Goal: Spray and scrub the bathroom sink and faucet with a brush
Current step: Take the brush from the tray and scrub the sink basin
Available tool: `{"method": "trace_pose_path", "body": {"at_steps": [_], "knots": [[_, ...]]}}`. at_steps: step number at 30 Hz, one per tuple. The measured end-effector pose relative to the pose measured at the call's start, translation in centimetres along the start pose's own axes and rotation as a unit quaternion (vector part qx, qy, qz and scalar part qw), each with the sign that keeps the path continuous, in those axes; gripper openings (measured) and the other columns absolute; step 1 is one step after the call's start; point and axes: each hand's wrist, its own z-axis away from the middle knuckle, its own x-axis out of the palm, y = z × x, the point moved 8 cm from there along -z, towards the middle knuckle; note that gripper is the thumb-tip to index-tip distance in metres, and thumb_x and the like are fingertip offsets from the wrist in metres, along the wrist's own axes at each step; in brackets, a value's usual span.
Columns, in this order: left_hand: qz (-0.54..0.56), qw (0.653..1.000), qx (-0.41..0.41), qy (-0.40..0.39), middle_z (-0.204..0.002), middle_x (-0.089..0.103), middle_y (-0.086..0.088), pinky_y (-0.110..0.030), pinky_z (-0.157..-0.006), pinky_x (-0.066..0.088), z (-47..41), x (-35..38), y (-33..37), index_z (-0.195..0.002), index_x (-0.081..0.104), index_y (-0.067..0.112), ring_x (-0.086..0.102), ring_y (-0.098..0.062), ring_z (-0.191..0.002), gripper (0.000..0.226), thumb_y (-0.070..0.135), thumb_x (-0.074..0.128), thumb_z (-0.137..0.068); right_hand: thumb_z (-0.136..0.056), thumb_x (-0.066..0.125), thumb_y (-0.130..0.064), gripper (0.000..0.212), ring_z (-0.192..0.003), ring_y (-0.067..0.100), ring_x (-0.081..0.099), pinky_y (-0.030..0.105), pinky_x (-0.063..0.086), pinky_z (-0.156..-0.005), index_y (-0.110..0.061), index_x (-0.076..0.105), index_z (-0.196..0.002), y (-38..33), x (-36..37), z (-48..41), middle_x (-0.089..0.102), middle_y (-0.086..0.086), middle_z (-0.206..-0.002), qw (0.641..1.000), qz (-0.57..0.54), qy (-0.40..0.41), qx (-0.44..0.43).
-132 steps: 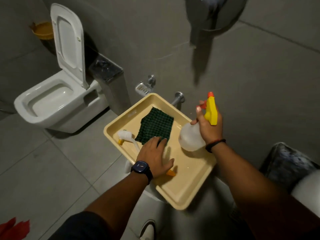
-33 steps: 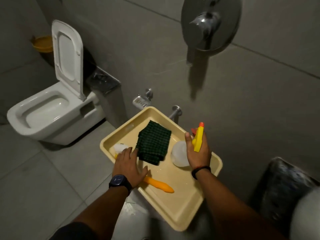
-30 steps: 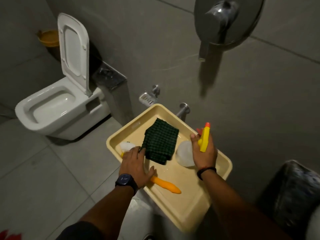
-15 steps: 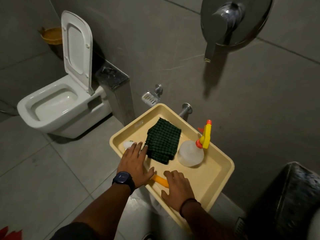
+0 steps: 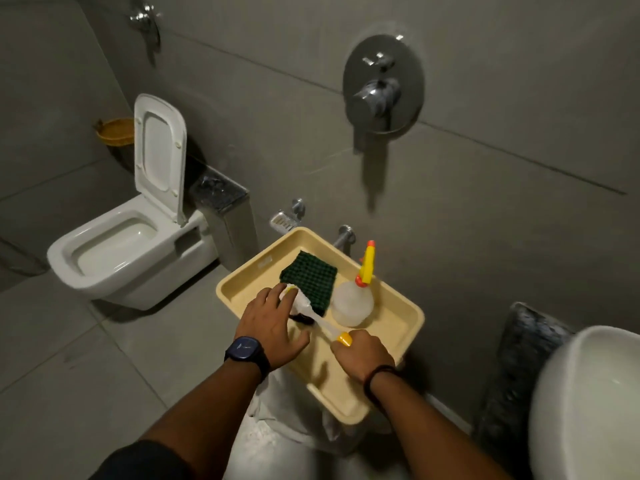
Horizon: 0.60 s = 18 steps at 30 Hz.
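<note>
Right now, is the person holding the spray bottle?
No, the spray bottle stands alone in the tray; the right hand grips the brush handle instead.

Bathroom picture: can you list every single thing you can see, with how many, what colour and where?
tray: 1, cream, centre, on a white stand
cloth: 1, dark green checked, folded in the tray
spray bottle: 1, clear with yellow and orange head, upright in the tray
brush: 1, white with orange handle end, over the tray
toilet: 1, white, lid up, left
basket: 1, yellow, behind the toilet
shower valve: 1, chrome, on the grey wall
sink: 1, white, lower right edge
watch: 1, dark, left wrist
left hand: on the brush head
right hand: gripping the brush handle
</note>
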Motion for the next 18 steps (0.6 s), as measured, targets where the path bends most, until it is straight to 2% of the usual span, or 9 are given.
{"method": "trace_pose_path", "body": {"at_steps": [4, 7, 10, 14, 18], "knots": [[0.023, 0.998, 0.056, 0.007, -0.127, 0.052, -0.008, -0.040, -0.090, 0.046, 1.2, -2.6, 8.3, -0.131, 0.044, 0.020, 0.048, -0.029, -0.112, 0.072, 0.057, 0.055, -0.070, -0.064, 0.047, -0.049, 0.035, -0.076, 0.030, 0.061, 0.034, 0.044, -0.064, -0.015, 0.055, -0.057, 4.2, -7.6, 6.2, 0.062, 0.006, -0.070, 0.994, -0.102, 0.031, 0.020], [0.038, 0.994, 0.103, 0.013, -0.127, 0.053, -0.007, -0.041, -0.090, 0.046, 2.6, -3.7, 16.0, -0.130, 0.044, 0.021, 0.049, -0.028, -0.111, 0.069, 0.058, 0.054, -0.073, -0.073, 0.045, -0.052, 0.045, -0.066, 0.026, 0.057, 0.034, 0.040, -0.059, -0.013, 0.057, -0.055, 8.8, -13.8, 12.1, 0.060, 0.001, -0.060, 0.990, -0.115, 0.082, 0.016], [0.060, 0.988, 0.141, 0.002, -0.129, 0.051, -0.007, -0.041, -0.094, 0.045, 4.3, -3.6, 24.0, -0.130, 0.043, 0.021, 0.048, -0.027, -0.115, 0.066, 0.059, 0.053, -0.076, -0.082, 0.044, -0.052, 0.048, -0.070, 0.030, 0.058, 0.036, 0.041, -0.062, -0.014, 0.055, -0.055, 15.2, -19.7, 18.7, 0.061, 0.004, -0.063, 0.983, -0.104, 0.146, 0.041], [0.069, 0.981, 0.174, -0.046, -0.138, 0.044, -0.011, -0.038, -0.101, 0.038, 6.5, -0.7, 33.3, -0.135, 0.040, 0.018, 0.042, -0.029, -0.124, 0.071, 0.059, 0.053, -0.078, -0.082, 0.043, -0.054, 0.046, -0.070, 0.028, 0.058, 0.035, 0.042, -0.062, -0.017, 0.054, -0.057, 24.9, -25.5, 26.9, 0.063, 0.006, -0.070, 0.967, -0.088, 0.207, 0.121], [0.067, 0.978, 0.171, -0.095, -0.152, 0.025, -0.012, -0.042, -0.113, 0.021, 8.6, 3.9, 39.6, -0.143, 0.024, 0.019, 0.024, -0.029, -0.138, 0.088, 0.066, 0.049, -0.073, -0.083, 0.042, -0.055, 0.048, -0.078, 0.025, 0.061, 0.034, 0.045, -0.067, -0.012, 0.062, -0.087, 33.8, -27.4, 32.0, 0.066, 0.008, -0.088, 0.949, -0.062, 0.205, 0.232]]}}
